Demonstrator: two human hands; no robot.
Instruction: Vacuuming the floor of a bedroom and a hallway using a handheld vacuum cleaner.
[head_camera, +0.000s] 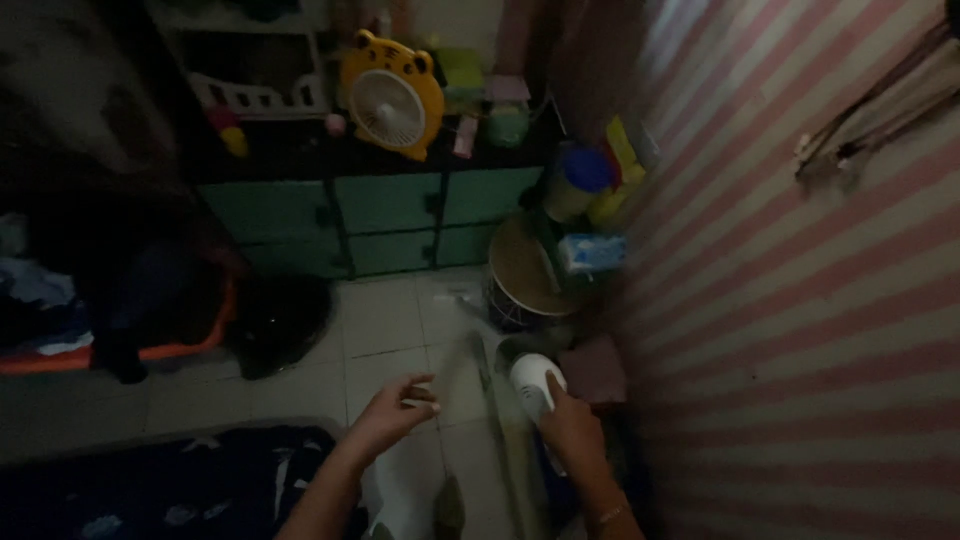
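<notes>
while my right hand (572, 428) wraps its fingers around the white round object (534, 384) just below the round stool (522, 272), my left hand (392, 413) hovers left of it, fingers loosely curled, holding nothing i can make out.

One head-worn camera is looking down and forward from above the person's arms, taking in a dim room. It is sitting close over the left hand (392, 410) and right hand (570, 425), which are showing low in the middle. Farther off, it is facing a green drawer unit (385, 215) across the tiled floor (385, 330), with a striped wall (800, 300) filling the right side. No second view is sharing the scene.
</notes>
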